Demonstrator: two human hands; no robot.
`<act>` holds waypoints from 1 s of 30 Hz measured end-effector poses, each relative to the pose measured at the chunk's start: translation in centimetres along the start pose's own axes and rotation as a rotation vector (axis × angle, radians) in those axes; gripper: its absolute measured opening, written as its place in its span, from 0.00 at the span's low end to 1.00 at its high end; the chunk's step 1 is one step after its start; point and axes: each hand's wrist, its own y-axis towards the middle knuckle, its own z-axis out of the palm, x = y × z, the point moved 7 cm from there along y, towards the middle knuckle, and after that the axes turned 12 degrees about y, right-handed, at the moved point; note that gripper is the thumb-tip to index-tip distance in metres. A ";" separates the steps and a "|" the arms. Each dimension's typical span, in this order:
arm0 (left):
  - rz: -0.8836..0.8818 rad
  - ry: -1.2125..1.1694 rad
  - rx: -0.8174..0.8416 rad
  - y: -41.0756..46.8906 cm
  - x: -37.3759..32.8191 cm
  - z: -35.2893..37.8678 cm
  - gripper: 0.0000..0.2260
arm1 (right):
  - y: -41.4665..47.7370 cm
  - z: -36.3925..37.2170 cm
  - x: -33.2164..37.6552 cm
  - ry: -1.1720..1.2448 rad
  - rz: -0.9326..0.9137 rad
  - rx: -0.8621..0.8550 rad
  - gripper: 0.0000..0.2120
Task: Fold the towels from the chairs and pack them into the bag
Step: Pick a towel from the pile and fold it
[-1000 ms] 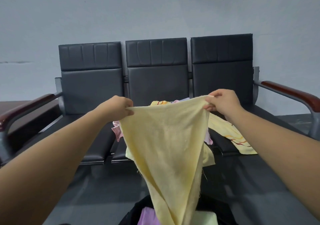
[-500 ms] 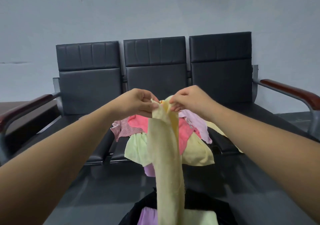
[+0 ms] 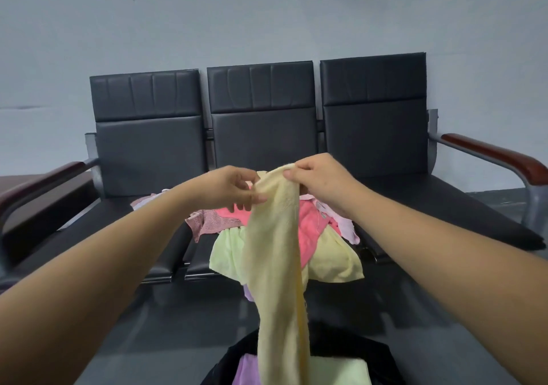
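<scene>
The pale yellow terry towel hangs doubled lengthwise into a long strip. Its top is pinched between the thumb and fingers of the right hand, and its tail drops straight below the grip into the open black fabric bag. The left hand sits just beside the grip, fingertips against the strip's edge; I cannot tell whether they pinch it. Under the grip, a folded purple towel and a folded light green towel lie in the bag, so packing looks under way. Beyond the grip, a loose heap of pink, lime and lilac towels waits on the black padded three-seat bench, so much folding seems left.
</scene>
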 end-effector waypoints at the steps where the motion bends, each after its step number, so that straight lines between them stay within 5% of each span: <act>1: -0.009 0.089 0.049 -0.1 0.6 0.4 0.04 | 0.1 -0.6 -0.3 0.101 0.025 -0.022 0.29; 5: -0.088 0.267 0.014 0.0 2.3 0.1 0.14 | -0.1 -3.4 -0.8 0.369 0.080 -0.134 0.12; 10: -0.146 -0.149 -0.148 0.1 3.5 -1.6 0.30 | 0.1 -6.7 -2.7 0.172 0.145 -0.233 0.07; 15: -0.088 0.115 -0.646 0.6 -0.1 -6.5 0.13 | 0.9 -8.4 0.0 0.000 0.069 -0.379 0.07; 17: 0.010 -0.178 -0.727 0.4 -1.6 -9.4 0.09 | 1.8 -9.3 2.8 0.240 -0.035 -0.384 0.05; 19: 0.139 -0.587 -0.694 0.0 -3.2 -11.8 0.06 | 2.4 -10.0 5.8 0.596 -0.126 -0.282 0.03; 21: 0.201 -0.680 -0.623 -0.4 -4.7 -13.1 0.07 | 2.7 -10.5 7.6 0.762 -0.132 -0.199 0.07; 26: 0.000 -0.314 -0.563 0.2 -2.7 -12.1 0.08 | 2.6 -10.6 5.3 0.167 -0.008 -0.325 0.05; 30: -0.036 -0.223 -0.524 0.2 -1.9 -9.5 0.09 | 1.9 -10.3 4.5 0.127 -0.082 -0.345 0.10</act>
